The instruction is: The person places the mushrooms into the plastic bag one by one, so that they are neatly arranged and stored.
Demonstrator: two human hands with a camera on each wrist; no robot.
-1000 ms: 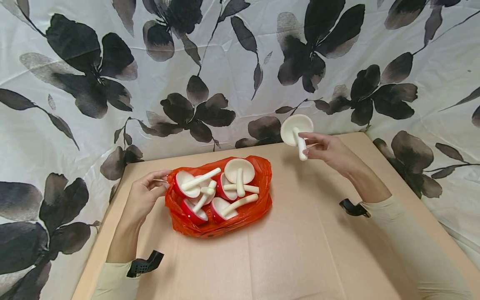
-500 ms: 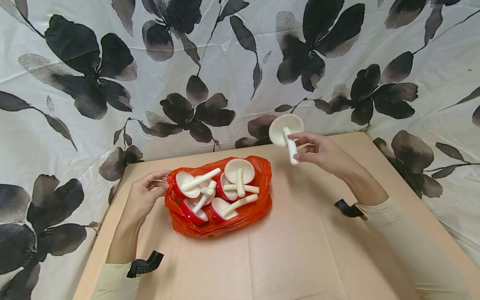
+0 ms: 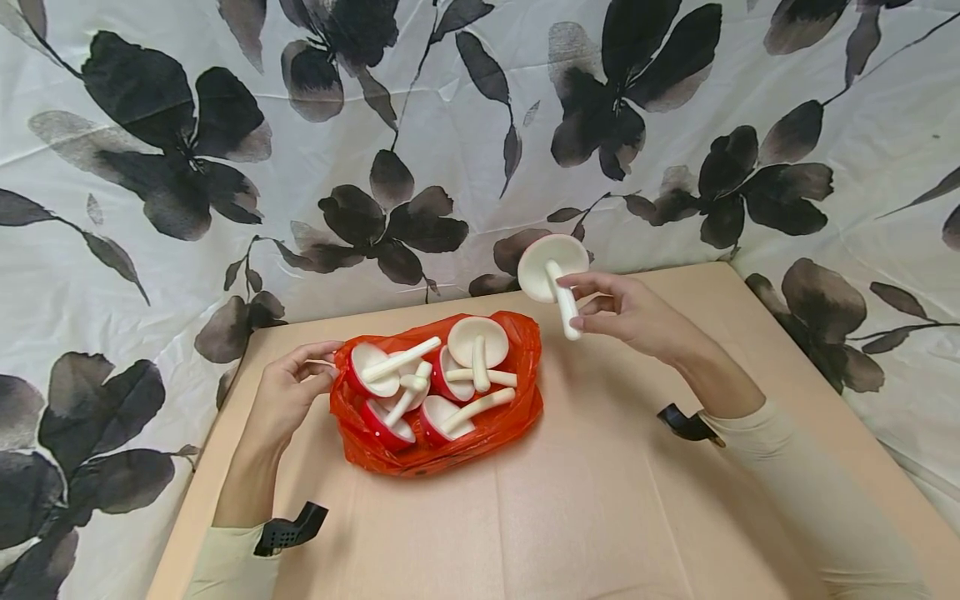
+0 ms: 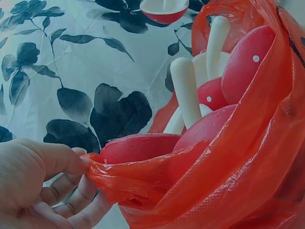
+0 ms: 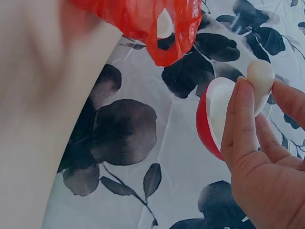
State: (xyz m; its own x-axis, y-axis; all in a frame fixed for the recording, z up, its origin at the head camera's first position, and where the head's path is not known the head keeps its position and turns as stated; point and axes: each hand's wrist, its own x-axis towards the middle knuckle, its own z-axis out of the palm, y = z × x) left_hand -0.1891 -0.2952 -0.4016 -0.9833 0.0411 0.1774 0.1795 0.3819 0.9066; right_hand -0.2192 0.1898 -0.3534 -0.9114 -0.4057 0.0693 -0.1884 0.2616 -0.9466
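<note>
A toy mushroom (image 3: 542,271) with a white stem and a red cap is held in the air by my right hand (image 3: 630,312), fingers and thumb pinching its stem. In the right wrist view the red outside of this mushroom's cap (image 5: 205,121) shows beside the fingers. At the left end of a red plastic bag (image 3: 435,457), my left hand (image 3: 288,387) pinches the bag's edge, seen close up in the left wrist view. Several more mushrooms (image 3: 480,342) lie heaped in the bag's open mouth, mostly stems up, with white-dotted red caps (image 4: 250,62). The bag's bottom is hidden.
A light wooden table (image 3: 585,500) lies under the bag, its far edge running just behind it. Beyond that edge hangs a white cloth (image 3: 480,150) with dark flowers. Each wrist wears a black band-like device (image 3: 288,529).
My right hand has moved left and slightly down with the mushroom, closer to the bag's far right corner. The left hand and the bag have stayed in place.
</note>
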